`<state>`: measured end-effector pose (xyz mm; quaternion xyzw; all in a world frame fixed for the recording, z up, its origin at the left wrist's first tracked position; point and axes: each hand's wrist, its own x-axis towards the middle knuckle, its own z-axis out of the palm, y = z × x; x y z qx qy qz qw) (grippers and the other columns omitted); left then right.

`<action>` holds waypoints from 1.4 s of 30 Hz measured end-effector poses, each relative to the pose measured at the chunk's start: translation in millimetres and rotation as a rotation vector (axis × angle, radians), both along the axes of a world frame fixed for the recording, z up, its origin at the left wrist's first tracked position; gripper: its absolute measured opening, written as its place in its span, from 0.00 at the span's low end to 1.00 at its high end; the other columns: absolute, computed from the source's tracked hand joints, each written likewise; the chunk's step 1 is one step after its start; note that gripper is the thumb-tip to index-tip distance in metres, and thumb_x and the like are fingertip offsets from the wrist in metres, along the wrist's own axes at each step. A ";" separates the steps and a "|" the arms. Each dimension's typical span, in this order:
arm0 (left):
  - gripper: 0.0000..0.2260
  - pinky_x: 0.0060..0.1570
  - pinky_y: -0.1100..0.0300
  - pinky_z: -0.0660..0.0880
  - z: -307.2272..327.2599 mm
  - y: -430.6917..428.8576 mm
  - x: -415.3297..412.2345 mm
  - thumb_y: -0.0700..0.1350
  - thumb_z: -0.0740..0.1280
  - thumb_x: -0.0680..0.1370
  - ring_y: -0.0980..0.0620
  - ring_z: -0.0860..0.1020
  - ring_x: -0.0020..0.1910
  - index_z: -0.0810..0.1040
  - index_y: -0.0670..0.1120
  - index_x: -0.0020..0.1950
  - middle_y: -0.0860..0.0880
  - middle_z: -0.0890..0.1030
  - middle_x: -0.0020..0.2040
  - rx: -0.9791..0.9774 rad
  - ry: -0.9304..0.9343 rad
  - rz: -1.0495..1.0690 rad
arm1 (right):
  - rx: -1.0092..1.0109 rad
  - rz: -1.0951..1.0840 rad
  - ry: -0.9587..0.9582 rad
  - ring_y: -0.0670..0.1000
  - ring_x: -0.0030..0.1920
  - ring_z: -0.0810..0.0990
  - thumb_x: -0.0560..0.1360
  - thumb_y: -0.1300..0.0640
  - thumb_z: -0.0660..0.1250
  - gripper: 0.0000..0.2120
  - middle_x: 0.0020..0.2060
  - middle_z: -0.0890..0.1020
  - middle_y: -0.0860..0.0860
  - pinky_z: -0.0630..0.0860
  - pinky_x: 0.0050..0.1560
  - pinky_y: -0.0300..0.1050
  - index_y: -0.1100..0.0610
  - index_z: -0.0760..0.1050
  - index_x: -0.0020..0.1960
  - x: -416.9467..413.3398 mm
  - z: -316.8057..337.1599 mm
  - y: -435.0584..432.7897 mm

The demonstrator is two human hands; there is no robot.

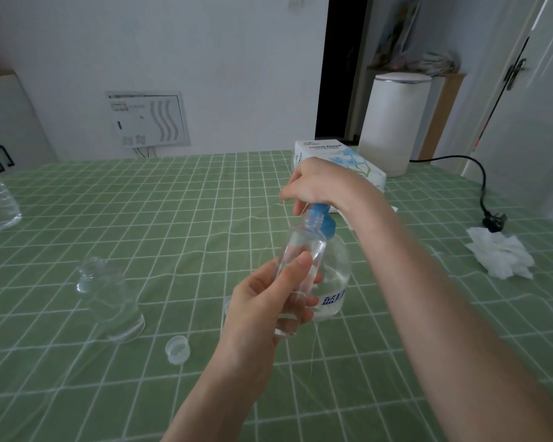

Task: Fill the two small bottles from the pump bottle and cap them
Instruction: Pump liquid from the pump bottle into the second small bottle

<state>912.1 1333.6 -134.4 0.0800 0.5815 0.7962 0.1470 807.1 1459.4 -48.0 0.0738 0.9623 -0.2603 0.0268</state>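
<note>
Head view: the left hand (262, 301) grips a small bottle (304, 250), tilted, its open neck against the blue spout (324, 218) of the pump bottle (336, 275), which stands mid-desk. The right hand (320, 183) curls over the pump top. A second small bottle (109, 298) stands uncapped well to the left, with a cap (177, 349) near it. Bare green desk (173, 202) lies between them. A tissue box (332, 154) and a crumpled tissue (505, 256) sit to the right.

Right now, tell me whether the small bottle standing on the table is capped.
No: the standing bottle has an open neck, and a clear cap lies on the cloth beside it.
</note>
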 end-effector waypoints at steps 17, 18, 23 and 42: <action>0.13 0.37 0.57 0.68 -3.5 0.0 -0.1 0.58 0.72 0.63 0.57 0.77 0.29 0.86 0.52 0.41 0.49 0.85 0.38 0.011 -0.021 -0.010 | -0.029 0.023 -0.058 0.57 0.57 0.80 0.78 0.55 0.64 0.17 0.56 0.82 0.56 0.77 0.58 0.50 0.60 0.73 0.64 3.7 -8.3 -3.1; 0.13 0.37 0.58 0.67 -3.4 0.0 0.0 0.58 0.72 0.63 0.57 0.77 0.29 0.86 0.52 0.41 0.49 0.85 0.38 0.015 -0.018 -0.008 | -0.029 0.022 -0.052 0.57 0.57 0.81 0.78 0.54 0.64 0.17 0.56 0.82 0.56 0.77 0.58 0.50 0.60 0.73 0.64 4.0 -7.9 -2.6; 0.13 0.36 0.58 0.67 -1.4 -0.6 -0.8 0.59 0.72 0.64 0.58 0.76 0.28 0.85 0.51 0.40 0.50 0.83 0.34 0.017 0.008 -0.004 | -0.074 0.018 -0.007 0.55 0.48 0.83 0.78 0.56 0.64 0.15 0.53 0.85 0.58 0.76 0.50 0.47 0.61 0.75 0.61 3.3 1.6 -2.6; 0.13 0.37 0.58 0.68 -4.6 -0.6 -1.6 0.57 0.72 0.64 0.57 0.77 0.29 0.86 0.52 0.43 0.50 0.85 0.40 0.018 -0.023 -0.014 | -0.050 0.003 -0.046 0.56 0.56 0.81 0.78 0.55 0.64 0.16 0.55 0.82 0.56 0.76 0.58 0.49 0.60 0.74 0.63 2.7 -10.1 -2.9</action>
